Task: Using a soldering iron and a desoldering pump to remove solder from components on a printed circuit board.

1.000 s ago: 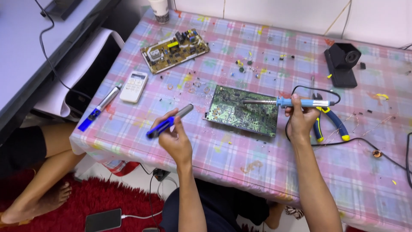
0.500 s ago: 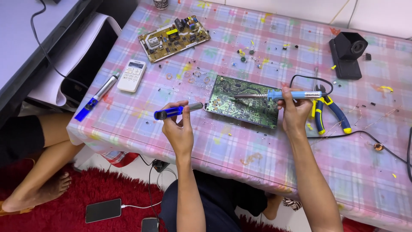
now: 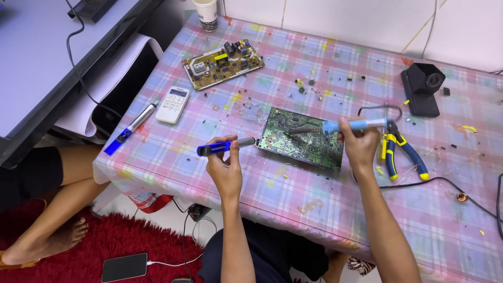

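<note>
Head view: right hand (image 3: 360, 145) holds soldering iron (image 3: 340, 126) horizontal, tip leftward.

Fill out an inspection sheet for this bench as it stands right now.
Surface: table under pink plaid cloth, stained.
Job's things: green circuit board; soldering iron tip over it; blue desoldering pump nozzle at its left edge.
Clutter: second board, white remote, pliers, paper cup, scattered small parts.
Grippers: left hand holds the pump; right hand holds the iron.
Cables: black cord across the right side.
Surroundings: red rug, phone charging.
</note>
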